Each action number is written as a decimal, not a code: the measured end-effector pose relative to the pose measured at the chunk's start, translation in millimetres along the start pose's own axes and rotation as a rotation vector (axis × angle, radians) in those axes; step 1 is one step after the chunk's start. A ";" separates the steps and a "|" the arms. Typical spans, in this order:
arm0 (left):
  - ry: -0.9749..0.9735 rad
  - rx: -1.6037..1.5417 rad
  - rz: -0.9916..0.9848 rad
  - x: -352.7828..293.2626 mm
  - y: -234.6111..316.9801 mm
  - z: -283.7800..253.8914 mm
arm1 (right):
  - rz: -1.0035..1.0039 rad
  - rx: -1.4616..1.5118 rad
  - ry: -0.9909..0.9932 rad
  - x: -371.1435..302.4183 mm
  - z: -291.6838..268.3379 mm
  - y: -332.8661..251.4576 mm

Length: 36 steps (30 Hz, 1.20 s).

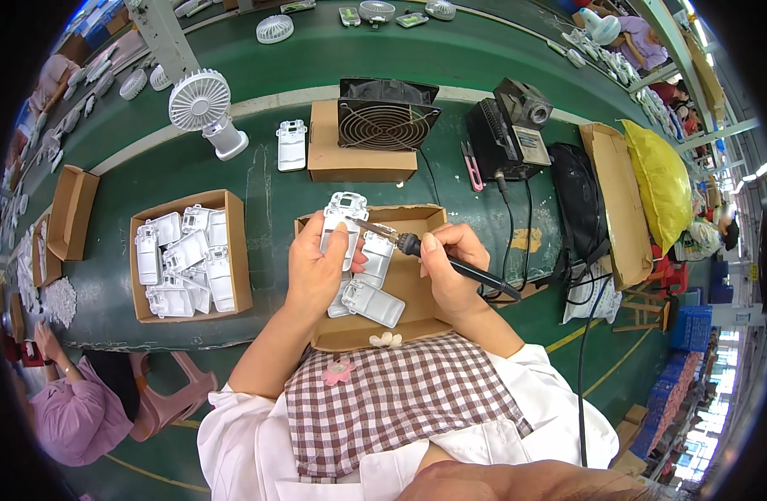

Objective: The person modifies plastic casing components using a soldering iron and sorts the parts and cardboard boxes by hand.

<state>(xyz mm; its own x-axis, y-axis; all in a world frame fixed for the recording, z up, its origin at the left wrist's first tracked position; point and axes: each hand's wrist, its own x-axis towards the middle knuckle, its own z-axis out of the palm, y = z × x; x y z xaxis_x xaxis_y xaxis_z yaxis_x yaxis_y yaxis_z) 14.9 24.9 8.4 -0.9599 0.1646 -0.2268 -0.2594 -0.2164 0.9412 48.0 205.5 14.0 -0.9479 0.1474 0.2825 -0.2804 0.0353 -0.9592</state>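
My left hand (317, 265) is closed on a white plastic housing (347, 210), thumb across its face, its upper end sticking out above the fingers. In my right hand (452, 265) is a soldering iron (410, 244) with a black handle, gripped like a pen. Its metal tip points left and meets, or comes very near, the upper part of the housing; I cannot tell whether they touch. Below both hands lies an open cardboard box (427, 311) with several similar white housings (373, 304) inside.
Left stands a second box (240, 280) full of white housings. Behind are a white handheld fan (201, 102), a black cooling fan (388, 123) on a carton, a soldering station (500, 138), and pink-handled tweezers (472, 167). The iron's cable hangs on the right. Another person (78, 409) sits at lower left.
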 end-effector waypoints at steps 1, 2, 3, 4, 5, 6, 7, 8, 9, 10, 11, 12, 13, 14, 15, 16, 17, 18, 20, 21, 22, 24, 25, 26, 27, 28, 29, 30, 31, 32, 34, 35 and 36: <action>0.001 0.000 0.000 -0.1 0.3 0.2 | -0.006 -0.021 -0.006 0.2 -0.2 -0.2; 0.002 -0.002 -0.001 -0.2 0.1 0.3 | -0.007 -0.023 -0.006 0.1 -0.2 -0.1; 0.002 -0.003 -0.003 -0.3 -0.1 0.4 | -0.007 -0.019 -0.008 0.1 -0.2 -0.1; 0.002 -0.004 -0.003 -0.5 0.0 0.6 | -0.007 -0.016 -0.009 0.0 -0.2 -0.2; 0.006 -0.001 -0.010 -0.5 0.7 0.8 | -0.007 -0.015 -0.010 0.1 0.3 -0.9; 0.010 0.002 -0.018 -0.6 1.1 0.8 | 0.005 -0.001 -0.003 -0.2 0.8 -2.0; 0.011 0.002 -0.017 -0.5 0.9 0.7 | 0.018 0.013 0.004 -0.3 1.2 -2.5; 0.006 -0.002 -0.017 -0.5 0.8 0.5 | 0.018 0.013 0.005 -0.1 1.2 -2.3; 0.001 -0.006 -0.016 -0.5 0.6 0.3 | 0.011 -0.005 0.000 0.1 1.1 -1.9; 0.001 -0.006 -0.016 -0.5 0.5 0.3 | 0.004 -0.022 -0.004 0.2 0.9 -1.5; 0.003 -0.004 -0.018 -0.5 0.8 0.1 | 0.003 -0.022 -0.004 0.4 0.6 -1.5; 0.004 -0.002 -0.020 -0.4 1.1 0.1 | 0.001 -0.025 -0.009 0.5 0.2 -1.5; 0.004 -0.002 -0.019 -0.5 1.3 0.4 | 0.000 -0.028 -0.014 0.6 -0.1 -1.6; 0.002 -0.009 -0.016 -0.6 1.4 0.6 | -0.002 -0.027 -0.014 0.4 0.3 -1.5; 0.000 -0.017 -0.012 -0.7 1.4 0.7 | -0.003 -0.001 0.009 0.1 0.7 -1.6; 0.000 -0.016 -0.010 -0.8 1.0 0.2 | -0.004 0.025 0.032 0.0 0.9 -1.6; -0.010 -0.016 -0.017 -0.9 0.1 -0.4 | -0.005 0.025 0.033 -0.3 0.4 -0.4; -0.021 -0.016 -0.023 -1.0 -0.4 -0.7 | -0.005 0.029 0.042 -0.6 -0.7 1.8; -0.019 -0.011 -0.031 -1.2 -0.6 -0.4 | -0.006 0.033 0.051 -0.8 -1.3 3.1; -0.017 -0.006 -0.040 -1.1 -0.6 -0.1 | -0.009 0.032 0.046 -0.9 -1.2 3.1; -0.016 -0.006 -0.039 -1.0 0.0 0.5 | -0.011 0.030 0.040 -0.7 -1.2 3.2; -0.019 0.023 -0.032 -1.6 1.3 1.8 | -0.005 0.033 0.040 -0.7 -0.4 2.2; -0.019 0.023 -0.032 -1.5 0.6 1.9 | 0.001 0.035 0.039 -0.7 -0.2 1.6; -0.025 0.022 -0.026 -1.5 -0.4 1.6 | 0.003 0.034 0.039 -0.9 -0.3 1.0; -0.031 0.020 -0.020 -1.6 -1.1 1.5 | 0.005 0.029 0.029 -1.2 -0.6 0.5; -0.030 0.019 -0.021 -2.1 -0.6 2.1 | 0.006 0.024 0.019 -1.5 -1.1 0.0; -0.027 0.033 -0.028 -2.6 1.0 3.0 | 0.007 0.023 0.019 -1.6 -1.4 -0.6; -0.024 0.046 -0.036 -2.9 1.7 3.4 | 0.013 0.017 0.015 -1.8 -1.9 -1.3; -0.025 0.045 -0.037 -2.8 1.2 3.5 | 0.018 0.011 0.011 -2.0 -2.2 -1.6; -0.026 0.045 -0.033 -2.7 0.6 3.2 | 0.019 0.010 0.010 -1.9 -2.1 -1.8; -0.028 0.044 -0.030 -2.4 0.1 3.0 | 0.006 -0.012 0.001 -1.8 -2.0 -1.8; -0.027 0.048 -0.028 -2.2 0.4 3.0 | 0.007 -0.013 0.000 -1.5 -1.6 -2.1; -0.026 0.052 -0.026 -1.8 0.7 2.9 | 0.010 -0.016 0.002 -1.1 -0.8 -2.4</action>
<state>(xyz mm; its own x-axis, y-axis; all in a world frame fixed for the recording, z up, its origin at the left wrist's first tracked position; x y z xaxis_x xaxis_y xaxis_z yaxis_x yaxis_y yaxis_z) 16.8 27.2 10.3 -0.9497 0.1949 -0.2452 -0.2776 -0.1613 0.9471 49.8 206.0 16.0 -0.9502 0.1500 0.2731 -0.2686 0.0494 -0.9620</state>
